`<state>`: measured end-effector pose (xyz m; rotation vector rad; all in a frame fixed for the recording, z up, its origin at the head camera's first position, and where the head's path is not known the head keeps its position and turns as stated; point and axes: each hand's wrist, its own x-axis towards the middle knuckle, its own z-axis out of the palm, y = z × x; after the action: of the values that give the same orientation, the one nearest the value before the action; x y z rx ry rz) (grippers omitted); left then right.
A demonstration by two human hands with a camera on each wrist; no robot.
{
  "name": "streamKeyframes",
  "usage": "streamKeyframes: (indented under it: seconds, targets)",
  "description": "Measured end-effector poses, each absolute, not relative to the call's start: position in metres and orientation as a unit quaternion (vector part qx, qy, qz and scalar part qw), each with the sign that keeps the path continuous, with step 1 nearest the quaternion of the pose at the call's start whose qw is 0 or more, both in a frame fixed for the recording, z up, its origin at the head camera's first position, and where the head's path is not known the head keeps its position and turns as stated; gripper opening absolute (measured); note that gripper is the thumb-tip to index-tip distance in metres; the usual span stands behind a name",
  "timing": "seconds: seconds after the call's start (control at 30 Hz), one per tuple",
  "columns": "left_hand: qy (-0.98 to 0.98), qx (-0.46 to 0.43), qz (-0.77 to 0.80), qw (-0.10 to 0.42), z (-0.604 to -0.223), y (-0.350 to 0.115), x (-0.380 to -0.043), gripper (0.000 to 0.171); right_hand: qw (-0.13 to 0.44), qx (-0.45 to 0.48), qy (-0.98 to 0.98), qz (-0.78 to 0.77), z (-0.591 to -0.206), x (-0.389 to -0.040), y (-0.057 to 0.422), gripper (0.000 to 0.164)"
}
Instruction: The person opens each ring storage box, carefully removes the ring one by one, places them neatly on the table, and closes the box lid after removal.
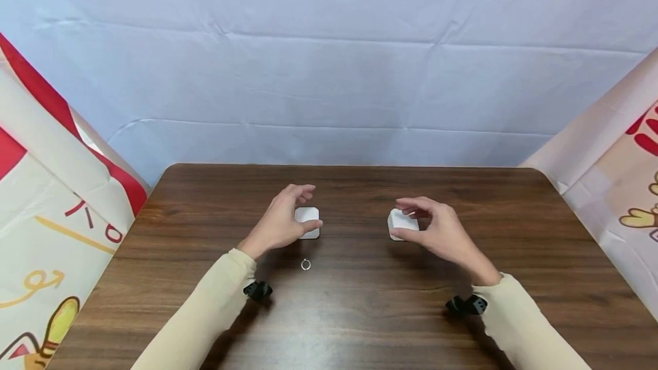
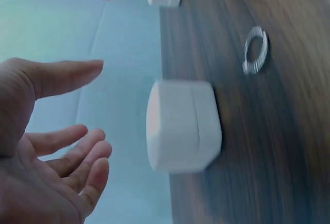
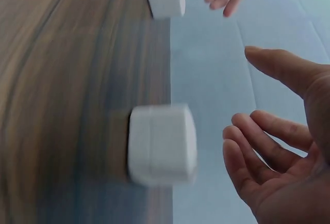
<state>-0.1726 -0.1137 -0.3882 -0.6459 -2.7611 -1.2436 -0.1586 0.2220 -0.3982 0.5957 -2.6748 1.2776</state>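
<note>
Two small white boxes with cut corners stand apart on the brown wooden table. Over the left box hovers my left hand, thumb and fingers spread, with a gap between hand and box in the left wrist view. A thin seam runs round that box. My right hand is held likewise above the right box, its fingers loosely bent and holding nothing. In the right wrist view this box sits clear of the fingers. A silver ring lies in front of the left box.
The wooden table ends at a pale cloth backdrop. Printed cloths hang at the left and right sides. A black strapped device is on the left wrist, another on the right.
</note>
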Motion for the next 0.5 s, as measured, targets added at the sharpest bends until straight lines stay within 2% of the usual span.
streamKeyframes:
  seconds: [0.2, 0.5]
  targets:
    - [-0.890, -0.225, -0.396, 0.014, -0.386, -0.087, -0.165, 0.064, 0.077, 0.172, -0.887, 0.422, -0.406, -0.156, 0.257, 0.062]
    - [-0.878, -0.246, -0.408, -0.036, -0.392, -0.047, -0.159, 0.063, 0.014, 0.150, -0.908, 0.391, -0.422, -0.161, 0.280, 0.068]
